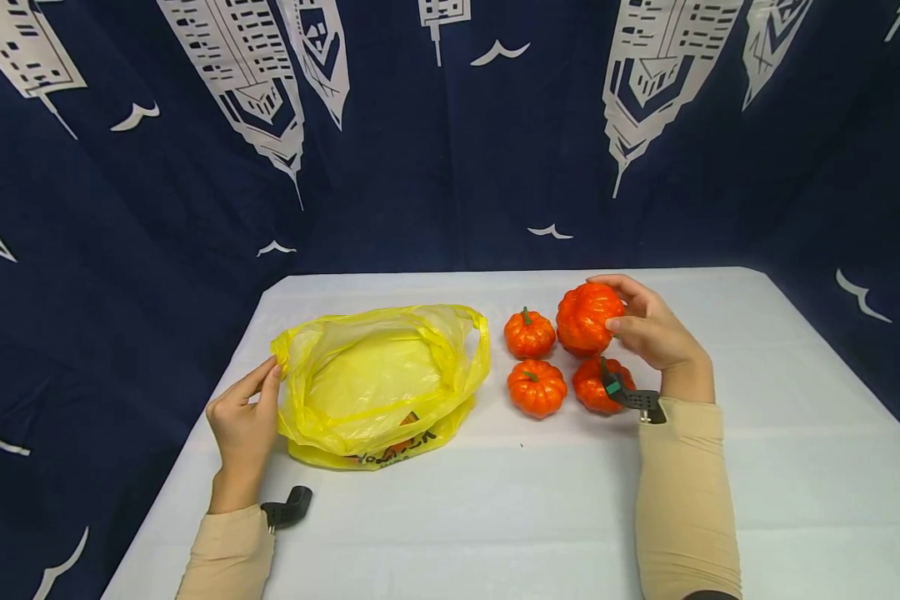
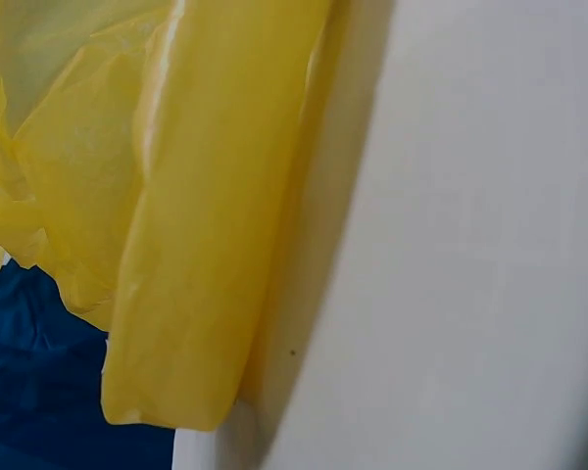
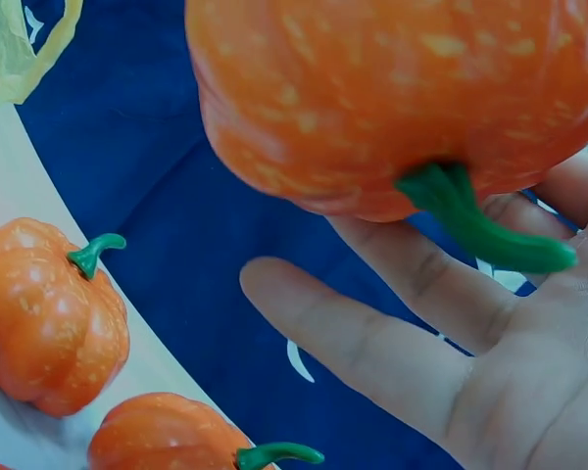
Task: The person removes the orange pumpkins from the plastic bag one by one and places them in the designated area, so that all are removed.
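Observation:
At its left rim, a yellow plastic bag (image 1: 375,383) is pinched between the thumb and fingers of my left hand (image 1: 246,412). The bag's mouth gapes upward, and dark print shows low on its front. In the left wrist view the yellow bag (image 2: 206,225) fills the left side, and the hand is out of sight. My right hand (image 1: 656,333) grips a large orange toy pumpkin (image 1: 587,320) above the table; its green stem (image 3: 480,230) points toward the palm in the right wrist view. Three smaller pumpkins sit nearby: one at the back (image 1: 529,335), one in front (image 1: 537,388), one below the hand (image 1: 598,385).
A white-covered table (image 1: 510,525) carries everything. Behind it hangs a dark blue cloth (image 1: 450,167) with white buildings and birds. The right wrist camera (image 1: 630,396) partly covers the nearest pumpkin from the head view.

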Available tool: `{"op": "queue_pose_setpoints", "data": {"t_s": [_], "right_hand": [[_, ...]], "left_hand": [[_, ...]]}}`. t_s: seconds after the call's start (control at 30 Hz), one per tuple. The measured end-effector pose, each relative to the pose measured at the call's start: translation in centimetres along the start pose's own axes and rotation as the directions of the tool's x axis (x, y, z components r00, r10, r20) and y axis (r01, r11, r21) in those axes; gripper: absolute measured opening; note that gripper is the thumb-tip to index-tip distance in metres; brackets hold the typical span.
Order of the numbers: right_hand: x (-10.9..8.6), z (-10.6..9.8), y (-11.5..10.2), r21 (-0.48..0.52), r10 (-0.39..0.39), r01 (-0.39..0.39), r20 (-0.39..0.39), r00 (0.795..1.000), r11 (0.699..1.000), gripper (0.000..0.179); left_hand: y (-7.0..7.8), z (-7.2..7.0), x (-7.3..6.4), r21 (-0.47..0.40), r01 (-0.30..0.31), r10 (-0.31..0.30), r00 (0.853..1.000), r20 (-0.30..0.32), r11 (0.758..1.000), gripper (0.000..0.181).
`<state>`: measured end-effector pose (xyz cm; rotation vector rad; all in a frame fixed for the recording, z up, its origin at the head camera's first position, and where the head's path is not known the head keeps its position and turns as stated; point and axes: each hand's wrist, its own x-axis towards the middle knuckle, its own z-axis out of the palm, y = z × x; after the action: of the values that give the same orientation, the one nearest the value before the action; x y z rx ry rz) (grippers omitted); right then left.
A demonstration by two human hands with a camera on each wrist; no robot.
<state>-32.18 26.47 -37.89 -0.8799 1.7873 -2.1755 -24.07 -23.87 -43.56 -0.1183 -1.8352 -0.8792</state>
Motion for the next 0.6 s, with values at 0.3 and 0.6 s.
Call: {"op": "queue_pose_setpoints", "data": {"t_s": [0.3, 0.6], "right_hand": [[-0.8, -0.9, -0.2, -0.006, 0.02, -0.021, -0.023, 1.0, 1.0, 0.052], [-1.5, -1.6, -0.2, 0.032, 0.043, -0.042, -0.04, 0.998, 0.999, 0.051]], "left_hand": [[0.0, 0.0, 0.1, -0.002, 0.005, -0.005, 1.0, 0.0, 1.0, 0.015], [0.0, 0.0, 0.0, 0.001, 0.009, -0.009, 1.0, 0.002, 1.0, 0.015]]}}
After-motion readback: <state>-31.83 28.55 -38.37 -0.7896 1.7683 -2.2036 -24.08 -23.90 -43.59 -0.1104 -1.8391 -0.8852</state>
